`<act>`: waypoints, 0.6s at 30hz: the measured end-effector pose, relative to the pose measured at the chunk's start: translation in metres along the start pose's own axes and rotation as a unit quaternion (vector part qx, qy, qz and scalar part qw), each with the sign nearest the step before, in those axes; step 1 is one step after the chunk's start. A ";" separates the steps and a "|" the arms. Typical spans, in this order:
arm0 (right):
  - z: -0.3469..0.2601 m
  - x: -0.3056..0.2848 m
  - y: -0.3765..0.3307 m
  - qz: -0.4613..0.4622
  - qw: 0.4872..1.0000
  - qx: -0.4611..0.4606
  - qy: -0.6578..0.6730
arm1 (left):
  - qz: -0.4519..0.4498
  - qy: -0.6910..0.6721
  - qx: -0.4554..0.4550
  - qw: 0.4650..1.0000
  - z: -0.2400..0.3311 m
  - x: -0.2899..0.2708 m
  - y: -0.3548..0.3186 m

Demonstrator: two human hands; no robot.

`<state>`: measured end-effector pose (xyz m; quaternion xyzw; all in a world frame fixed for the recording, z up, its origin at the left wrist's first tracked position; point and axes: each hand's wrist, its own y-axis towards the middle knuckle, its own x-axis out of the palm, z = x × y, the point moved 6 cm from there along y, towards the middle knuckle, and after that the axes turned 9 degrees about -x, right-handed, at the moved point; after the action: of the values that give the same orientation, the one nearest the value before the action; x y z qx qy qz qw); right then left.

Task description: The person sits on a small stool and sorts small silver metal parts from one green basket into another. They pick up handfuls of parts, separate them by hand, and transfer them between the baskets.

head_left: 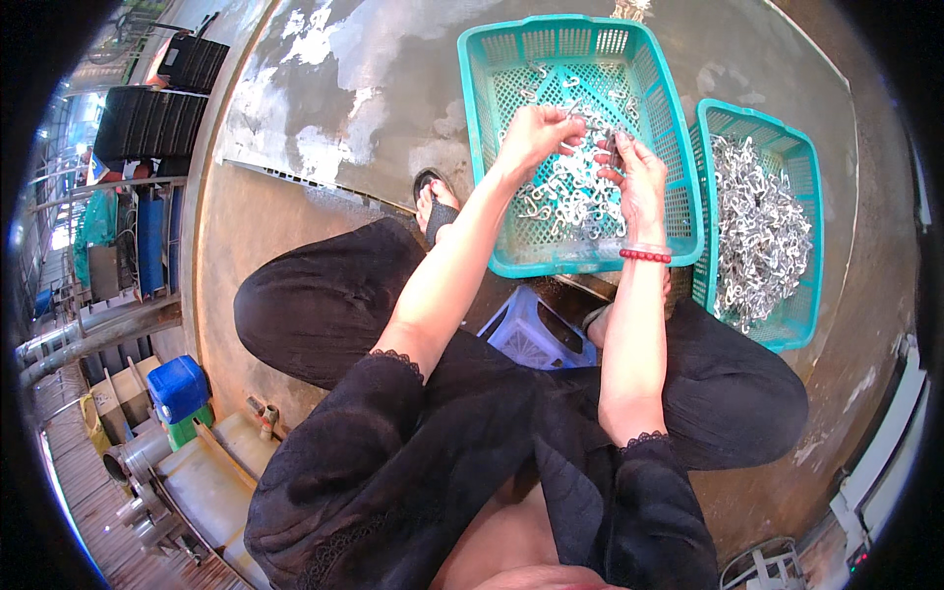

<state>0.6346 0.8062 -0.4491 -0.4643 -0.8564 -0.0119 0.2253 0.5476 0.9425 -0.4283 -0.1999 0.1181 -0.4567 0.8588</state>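
Both my hands are over a green plastic basket [477, 167] with small silvery S-shaped metal hooks [565, 197] piled loosely on its near side. My left hand [539, 136] is closed in a pinch at the fingertips, with a small metal hook apparently between them. Just to its right, my right hand [641, 175], with a red bead bracelet [645, 256] at the wrist, has its fingers curled around a few grey metal pieces that look like the same hooks. The fingertips of the two hands are close together, and exactly how many pieces they hold is hidden.
A second green basket [816, 211], heaped with similar metal hooks [757, 236], stands close on the right. Between my legs is a low purple plastic stool [531, 334]. To the left lie a blue container [177, 389], yellowish jerrycans [211, 482] and black crates [147, 123].
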 end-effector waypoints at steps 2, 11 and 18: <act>0.002 -0.002 0.002 -0.022 1.000 -0.002 0.014 | -0.022 -0.003 -0.018 1.000 -0.005 0.003 -0.002; -0.006 -0.003 0.002 -0.084 0.996 0.001 0.030 | 0.051 0.214 0.053 0.974 0.012 0.003 -0.014; -0.026 -0.001 -0.001 -0.087 0.976 0.029 0.199 | 0.119 0.264 0.135 0.948 0.039 0.007 -0.032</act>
<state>0.6442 0.7995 -0.4259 -0.3701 -0.8313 -0.0992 0.4027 0.5429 0.9302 -0.3797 0.0612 0.3011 -0.3995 0.8637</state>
